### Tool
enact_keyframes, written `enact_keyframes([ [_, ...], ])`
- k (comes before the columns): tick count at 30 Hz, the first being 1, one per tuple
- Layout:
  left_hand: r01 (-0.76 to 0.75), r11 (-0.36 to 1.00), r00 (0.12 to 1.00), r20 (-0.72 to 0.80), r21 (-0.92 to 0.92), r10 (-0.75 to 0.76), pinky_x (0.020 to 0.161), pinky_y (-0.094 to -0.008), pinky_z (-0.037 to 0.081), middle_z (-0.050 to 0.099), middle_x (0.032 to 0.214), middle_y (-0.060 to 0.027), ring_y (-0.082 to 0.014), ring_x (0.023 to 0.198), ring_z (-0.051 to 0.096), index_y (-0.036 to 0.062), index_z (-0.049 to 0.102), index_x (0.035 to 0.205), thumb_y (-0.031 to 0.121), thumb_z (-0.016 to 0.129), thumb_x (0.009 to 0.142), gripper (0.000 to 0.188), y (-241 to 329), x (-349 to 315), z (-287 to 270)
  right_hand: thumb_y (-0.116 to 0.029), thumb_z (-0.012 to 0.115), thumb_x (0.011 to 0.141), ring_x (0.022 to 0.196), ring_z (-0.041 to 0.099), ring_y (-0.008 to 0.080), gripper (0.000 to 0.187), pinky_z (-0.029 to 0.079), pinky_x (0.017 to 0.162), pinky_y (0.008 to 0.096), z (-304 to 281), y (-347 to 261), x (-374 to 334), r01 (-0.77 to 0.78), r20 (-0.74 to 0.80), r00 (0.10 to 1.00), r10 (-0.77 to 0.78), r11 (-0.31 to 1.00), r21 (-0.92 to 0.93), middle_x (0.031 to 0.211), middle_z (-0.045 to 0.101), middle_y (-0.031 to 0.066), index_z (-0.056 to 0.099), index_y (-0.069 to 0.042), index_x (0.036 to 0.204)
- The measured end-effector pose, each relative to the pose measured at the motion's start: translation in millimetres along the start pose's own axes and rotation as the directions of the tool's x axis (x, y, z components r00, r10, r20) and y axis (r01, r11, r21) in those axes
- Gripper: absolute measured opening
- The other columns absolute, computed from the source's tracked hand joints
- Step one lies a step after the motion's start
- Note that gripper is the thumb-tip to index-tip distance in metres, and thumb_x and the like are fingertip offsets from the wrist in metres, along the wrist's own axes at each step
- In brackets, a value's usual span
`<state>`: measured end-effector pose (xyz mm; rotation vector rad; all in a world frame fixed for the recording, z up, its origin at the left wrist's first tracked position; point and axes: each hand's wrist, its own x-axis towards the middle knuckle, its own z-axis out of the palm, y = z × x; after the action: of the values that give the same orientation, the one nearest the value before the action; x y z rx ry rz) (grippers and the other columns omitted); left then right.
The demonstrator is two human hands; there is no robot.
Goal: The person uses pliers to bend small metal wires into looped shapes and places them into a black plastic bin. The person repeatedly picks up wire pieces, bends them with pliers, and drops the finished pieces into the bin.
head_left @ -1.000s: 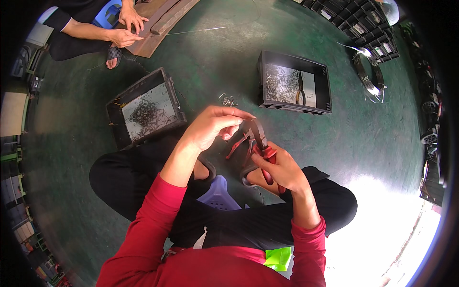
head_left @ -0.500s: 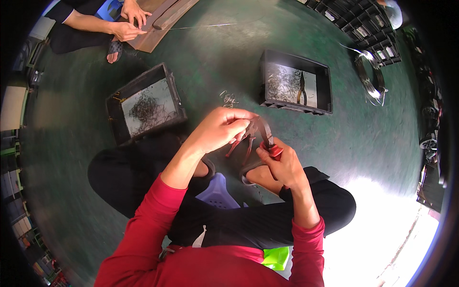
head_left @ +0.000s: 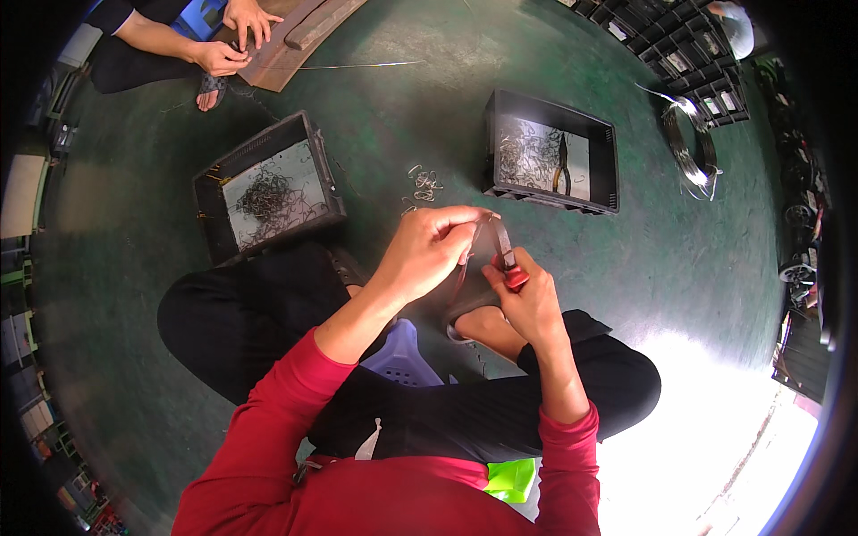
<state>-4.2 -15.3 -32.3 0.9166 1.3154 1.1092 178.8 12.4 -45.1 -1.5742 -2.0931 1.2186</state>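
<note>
My right hand [head_left: 529, 299] is wrapped around red-handled pliers [head_left: 502, 239], whose metal jaws point away from me. Close to the jaw tip, my left hand [head_left: 427, 255] is closed in a pinch, its index finger stretched toward the pliers. Whatever lies between those fingertips is too small to make out. Behind the left fingers part of another red-handled tool [head_left: 460, 279] shows, mostly hidden. Just beyond my hands, a small pile of bent wire pieces [head_left: 424, 185] lies on the green floor.
A black crate [head_left: 204, 219] with many bent wires stands at left. Another black crate [head_left: 609, 170] at right holds wire pieces and dark pliers [head_left: 562, 168]. A wire coil [head_left: 690, 147] lies near stacked crates [head_left: 675, 54]. At upper left, another person's hands [head_left: 234, 49] work beside a brown board [head_left: 299, 40].
My left hand has shifted slightly right and covers more of the second red-handled tool. The pliers stay near its fingertips. The other person's hand has moved left with a long wire.
</note>
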Motion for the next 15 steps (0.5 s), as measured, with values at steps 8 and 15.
enact_keyframes([
  [8,0.065,0.997,0.997,-0.033,-0.047,-0.067,0.055,-0.0209,0.037,0.045,0.064,0.0052,-0.0030,0.060,0.043,0.0010,0.067,0.114,0.008,0.047,0.095,0.028,-0.1,-3.6,8.1,-0.015,0.072,0.084,0.071,0.066,0.0268,0.022,0.050,0.066,0.0340,8.3,12.2,2.4,0.034,-0.064,0.997,-0.033,0.999,0.021,0.079,0.066,0.0167,0.058,0.000,0.092],
  [15,0.045,0.998,0.999,-0.027,0.044,-0.043,0.058,-0.0225,0.042,0.052,0.068,0.0031,-0.0044,0.063,0.048,0.0007,0.062,0.121,0.014,0.049,0.098,0.030,-11.3,7.7,4.6,-0.019,0.070,0.085,0.068,0.064,0.0276,0.023,0.050,0.066,0.0355,7.8,11.3,8.9,-0.009,-0.044,0.999,0.006,0.997,-0.076,0.078,0.065,0.0169,0.059,0.000,0.092],
])
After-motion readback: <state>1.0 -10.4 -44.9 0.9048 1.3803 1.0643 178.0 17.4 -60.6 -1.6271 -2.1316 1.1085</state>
